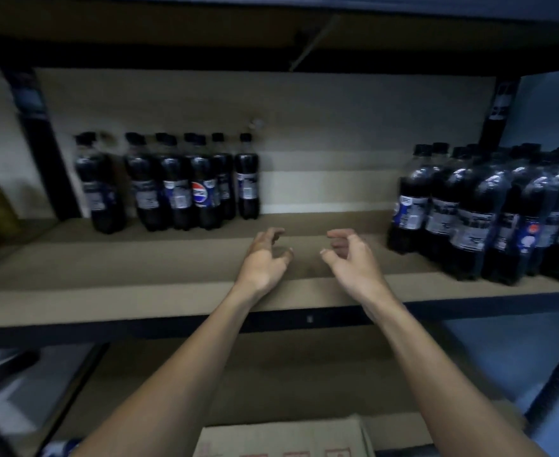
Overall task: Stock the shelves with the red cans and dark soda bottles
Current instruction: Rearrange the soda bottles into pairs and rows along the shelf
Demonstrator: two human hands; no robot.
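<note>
where both arms reach: shelf (pixel 106 291), brown board at chest height.
bottle cluster (pixel 469 219): dark soda, tight group at the shelf's right end, near the right grip, not touching.
bottle row (pixel 172 192): dark soda, back left, well apart from the left grip.
cardboard box (pixel 281 437): below, between the forearms.
left grip (pixel 264 255): half curled, holding nothing.
right grip (pixel 350 255): half curled, holding nothing, facing the left.

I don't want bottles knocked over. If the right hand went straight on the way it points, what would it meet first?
Probably only the shelf's back panel. The right hand points into the gap between the left bottles and the right bottles, which stand off to its side. Depth is hard to judge.
</note>
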